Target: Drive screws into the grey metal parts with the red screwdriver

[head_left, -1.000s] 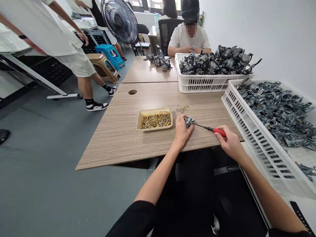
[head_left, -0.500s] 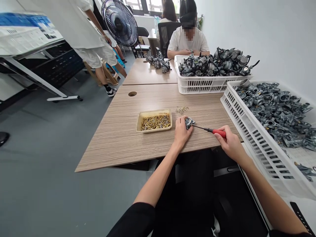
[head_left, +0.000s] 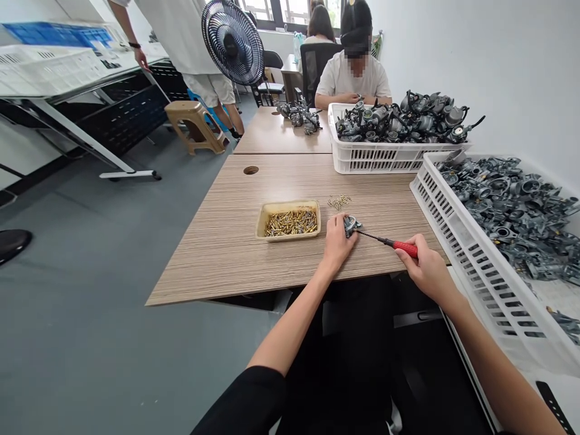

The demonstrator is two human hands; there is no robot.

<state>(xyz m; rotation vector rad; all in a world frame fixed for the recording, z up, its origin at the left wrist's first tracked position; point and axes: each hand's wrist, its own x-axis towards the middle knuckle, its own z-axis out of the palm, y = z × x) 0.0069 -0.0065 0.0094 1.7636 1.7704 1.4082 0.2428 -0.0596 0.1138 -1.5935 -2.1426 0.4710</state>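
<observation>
My left hand (head_left: 338, 243) is closed around a small grey metal carburetor body (head_left: 351, 225), holding it on the wood-grain table (head_left: 217, 241). A screwdriver (head_left: 403, 246) with a red handle is gripped in my right hand (head_left: 428, 269). Its dark shaft points left, and the tip meets the carburetor body's right side; the exact contact spot is too small to make out. Just beyond my left hand lies a loose pile of small brass parts (head_left: 339, 202). Left of that hand stands a cream plastic tub (head_left: 260, 232) holding many similar brass pieces.
On my right is a white slatted crate (head_left: 475, 266) full of grey metal bodies. Another white crate (head_left: 385, 160), heaped with carburetors, stands farther back. More carburetors (head_left: 299, 115) lie on the far table, where a person (head_left: 333, 78) sits. A fan (head_left: 232, 45) and a stool (head_left: 193, 115) are at left.
The whole view has shifted slightly, so the table things appear a little farther right. The standing person at left has moved, uncovering the stool. Both hands keep their grips.
</observation>
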